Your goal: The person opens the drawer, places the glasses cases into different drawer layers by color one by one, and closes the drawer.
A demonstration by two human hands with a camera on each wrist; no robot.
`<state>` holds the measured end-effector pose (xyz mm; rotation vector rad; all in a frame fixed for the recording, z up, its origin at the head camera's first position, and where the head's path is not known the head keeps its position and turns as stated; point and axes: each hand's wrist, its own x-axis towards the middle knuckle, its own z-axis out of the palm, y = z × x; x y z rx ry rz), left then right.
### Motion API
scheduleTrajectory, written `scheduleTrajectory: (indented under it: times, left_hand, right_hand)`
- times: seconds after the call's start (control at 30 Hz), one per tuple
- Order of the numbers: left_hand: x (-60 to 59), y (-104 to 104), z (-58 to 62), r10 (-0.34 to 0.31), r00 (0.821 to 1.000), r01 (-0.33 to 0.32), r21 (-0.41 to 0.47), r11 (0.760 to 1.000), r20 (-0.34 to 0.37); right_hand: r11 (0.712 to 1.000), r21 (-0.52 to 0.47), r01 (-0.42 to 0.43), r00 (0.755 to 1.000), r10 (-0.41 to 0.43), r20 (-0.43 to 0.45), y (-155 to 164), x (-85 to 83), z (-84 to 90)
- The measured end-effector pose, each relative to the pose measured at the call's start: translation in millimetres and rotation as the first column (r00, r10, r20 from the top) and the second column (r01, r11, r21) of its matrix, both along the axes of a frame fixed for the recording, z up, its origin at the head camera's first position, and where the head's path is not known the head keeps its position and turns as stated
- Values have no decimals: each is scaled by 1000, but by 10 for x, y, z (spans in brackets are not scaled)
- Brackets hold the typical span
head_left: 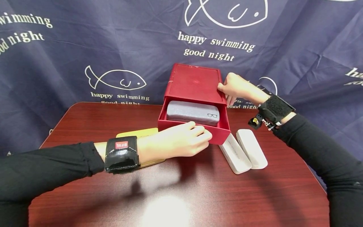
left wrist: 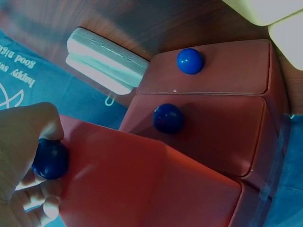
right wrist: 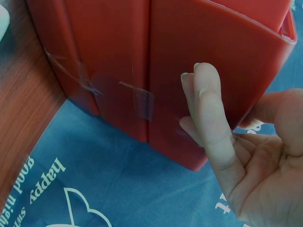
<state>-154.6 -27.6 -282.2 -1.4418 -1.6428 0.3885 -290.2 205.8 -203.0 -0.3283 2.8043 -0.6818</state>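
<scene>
A red drawer unit [head_left: 195, 82] stands on the table, its top drawer [head_left: 224, 135] pulled out toward me. A grey glasses case [head_left: 193, 112] with a small glasses print lies inside that drawer. My left hand [head_left: 184, 140] is at the drawer's front. In the left wrist view, its thumb and fingers pinch the drawer's round blue knob [left wrist: 51, 160]. Two more blue knobs, the middle one [left wrist: 168, 118] and the bottom one [left wrist: 190, 61], mark the drawers below. My right hand [head_left: 233, 85] holds the unit's upper right edge, thumb over the edge and fingers [right wrist: 210, 109] along the side wall.
Two white glasses cases, one nearer the unit [head_left: 235, 154] and one farther right [head_left: 252, 149], lie on the dark red wooden table [head_left: 93, 195]. A yellow case [head_left: 124, 134] is partly hidden behind my left forearm. A blue printed cloth [head_left: 113, 47] hangs behind the table.
</scene>
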Motion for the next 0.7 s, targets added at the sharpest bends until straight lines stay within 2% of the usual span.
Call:
scheduleTrajectory:
  times: [0.17, 0.4, 0.47, 0.63, 0.7]
  left_hand:
    - [2, 12, 3, -7, 1000, 7, 7, 1000, -6]
    - [-7, 33, 32, 16, 1000, -16, 1, 1000, -1]
    - [-42, 31, 44, 42, 999, -42, -6, 999, -6]
    - [-203, 9, 69, 155, 988, -155, -53, 986, -8]
    - [-270, 10, 75, 179, 983, -176, -72, 982, 28]
  right_hand:
    - [1000, 1, 1, 1000, -1, 0, -1, 0, 4]
    - [1000, 3, 0, 1000, 0, -12, 19, 2, 17]
    - [1000, 2, 1, 1000, -1, -14, 26, -4, 16]
    - [1000, 0, 1, 1000, -1, -10, 28, -20, -1]
    - [1000, 7, 0, 1000, 1, -12, 24, -23, -7]
